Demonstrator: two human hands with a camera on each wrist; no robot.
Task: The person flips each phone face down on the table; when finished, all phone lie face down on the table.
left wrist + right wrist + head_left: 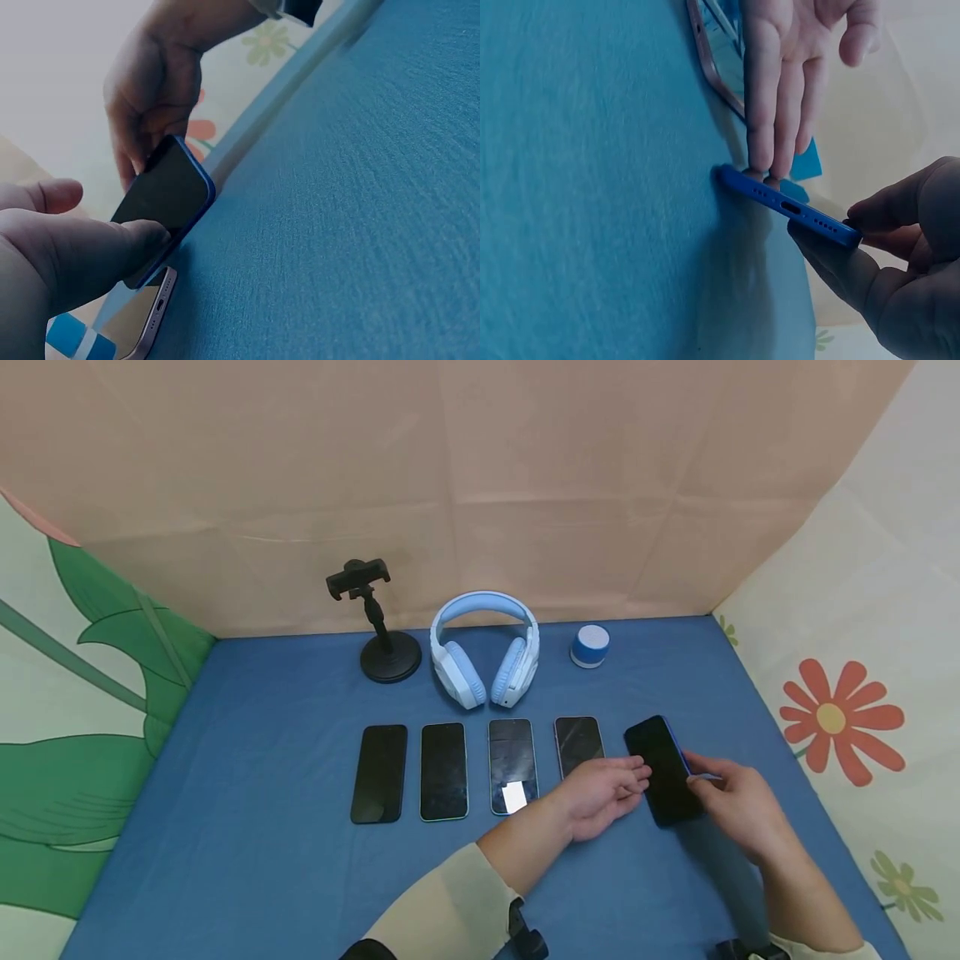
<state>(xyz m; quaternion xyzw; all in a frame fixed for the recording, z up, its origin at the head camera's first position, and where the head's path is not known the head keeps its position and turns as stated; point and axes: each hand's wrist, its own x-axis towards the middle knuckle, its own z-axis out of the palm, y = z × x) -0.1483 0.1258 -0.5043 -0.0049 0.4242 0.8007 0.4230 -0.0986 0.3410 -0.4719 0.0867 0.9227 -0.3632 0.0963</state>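
My right hand (742, 803) pinches a blue-edged smartphone (662, 768) by its right side, thumb on the dark screen side. That phone is tilted, its right side raised off the blue cloth, as the right wrist view shows. My left hand (603, 795) lies palm up at the phone's left side. In the right wrist view the left fingers (762, 112) are straight and their tips reach the phone's lower side. Left of it a pink-edged phone (577, 742) lies flat, its lower part hidden behind my left hand.
Three more phones lie in the row: a black one (379, 774), a green-edged one (444, 774) and one reflecting light (513, 760). Behind them stand a black phone holder (390, 657), light-blue headphones (483, 602) and a small blue-and-white round object (590, 647). Fabric walls surround the table.
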